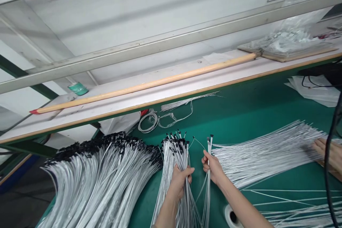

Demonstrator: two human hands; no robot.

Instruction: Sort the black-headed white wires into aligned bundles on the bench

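My left hand [181,181] is shut around a thick bundle of thin white wires [171,160], whose black-tipped ends stick up above my fingers. My right hand [212,167] pinches a much thinner bunch of the same wires [208,153] a short way to the right, with a few strands hanging between the two hands. To the left lies a large heap of white wires [101,181] with black ends. A fan of loose wires [264,158] spreads out on the right, and another person's hand [327,153] rests at its far end.
The green bench mat [240,114] carries a small wire coil [148,122] and a loose wire bunch [184,103] at the back. A raised white shelf [133,94] holds a wooden rod and a green tape roll [78,88]. A black cable [330,156] hangs at the right, near a round white grommet [232,216].
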